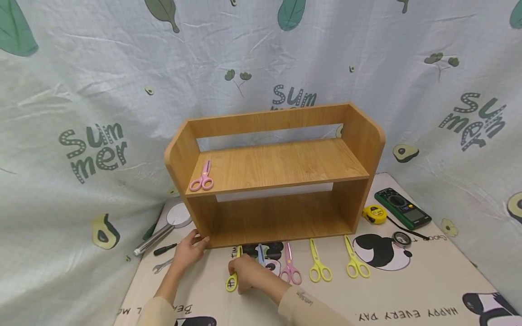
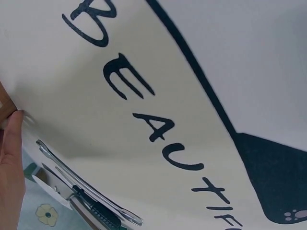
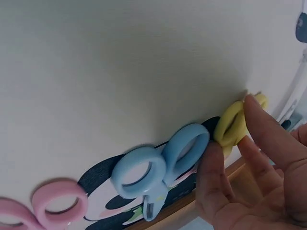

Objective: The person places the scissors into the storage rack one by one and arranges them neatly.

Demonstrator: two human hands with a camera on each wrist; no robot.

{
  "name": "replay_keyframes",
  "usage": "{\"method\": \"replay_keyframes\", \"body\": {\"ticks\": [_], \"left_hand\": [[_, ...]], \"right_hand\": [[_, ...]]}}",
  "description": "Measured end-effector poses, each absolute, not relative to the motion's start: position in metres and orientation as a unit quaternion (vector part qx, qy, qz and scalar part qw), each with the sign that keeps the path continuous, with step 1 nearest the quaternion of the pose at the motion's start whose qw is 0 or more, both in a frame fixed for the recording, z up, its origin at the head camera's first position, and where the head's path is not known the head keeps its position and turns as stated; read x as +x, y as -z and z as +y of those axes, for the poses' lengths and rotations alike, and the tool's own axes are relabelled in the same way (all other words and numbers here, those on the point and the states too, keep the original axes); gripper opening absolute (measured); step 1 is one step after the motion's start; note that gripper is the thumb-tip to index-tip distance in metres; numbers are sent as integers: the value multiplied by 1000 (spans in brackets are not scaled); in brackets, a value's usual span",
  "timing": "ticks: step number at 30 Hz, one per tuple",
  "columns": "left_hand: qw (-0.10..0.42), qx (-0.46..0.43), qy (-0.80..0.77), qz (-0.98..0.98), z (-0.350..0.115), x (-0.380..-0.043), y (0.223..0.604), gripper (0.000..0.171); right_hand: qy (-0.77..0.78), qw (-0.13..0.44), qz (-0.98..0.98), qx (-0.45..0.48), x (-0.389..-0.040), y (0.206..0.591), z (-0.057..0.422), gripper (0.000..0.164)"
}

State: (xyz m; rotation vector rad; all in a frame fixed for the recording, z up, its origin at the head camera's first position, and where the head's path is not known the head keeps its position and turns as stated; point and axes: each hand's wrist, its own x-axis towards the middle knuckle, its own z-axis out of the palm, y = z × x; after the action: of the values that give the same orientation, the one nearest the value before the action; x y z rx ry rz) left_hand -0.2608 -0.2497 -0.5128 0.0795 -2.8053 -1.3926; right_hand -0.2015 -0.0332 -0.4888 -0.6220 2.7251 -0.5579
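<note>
A two-tier wooden shelf (image 1: 281, 165) stands on the table. My left hand (image 1: 189, 251) holds its lower left front corner, thumb at the front edge and fingers along the side; the left wrist view catches only part of that hand (image 2: 10, 163) beside the wood. My right hand (image 1: 250, 271) pinches yellow scissors (image 1: 231, 283) by the handle loops, in front of the shelf. In the right wrist view, blue scissors (image 3: 139, 172) lie right beside its fingers. Pink scissors (image 1: 290, 271) and two more yellow scissors (image 1: 320, 269) lie in a row to the right.
Another pair of pink scissors (image 1: 202, 179) lies on the upper shelf board. Left of the shelf are a magnifying glass (image 1: 178, 215), a screwdriver (image 1: 165, 249) and a wrench (image 1: 163, 266). To the right are a tape measure (image 1: 374, 214), a multimeter (image 1: 403, 208) and a tape roll (image 1: 402, 239).
</note>
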Motion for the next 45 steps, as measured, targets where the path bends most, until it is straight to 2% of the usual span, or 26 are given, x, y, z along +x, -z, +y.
{"method": "replay_keyframes", "body": {"ticks": [12, 24, 45], "left_hand": [[10, 16, 448, -894, -249, -259, 512, 49], [16, 23, 452, -892, -249, -257, 516, 47], [2, 24, 446, -895, -248, -256, 511, 51]], "right_hand": [[192, 160, 944, -215, -205, 489, -33, 40], [177, 135, 949, -224, -206, 495, -39, 38], [194, 157, 944, -214, -208, 488, -39, 33]]}}
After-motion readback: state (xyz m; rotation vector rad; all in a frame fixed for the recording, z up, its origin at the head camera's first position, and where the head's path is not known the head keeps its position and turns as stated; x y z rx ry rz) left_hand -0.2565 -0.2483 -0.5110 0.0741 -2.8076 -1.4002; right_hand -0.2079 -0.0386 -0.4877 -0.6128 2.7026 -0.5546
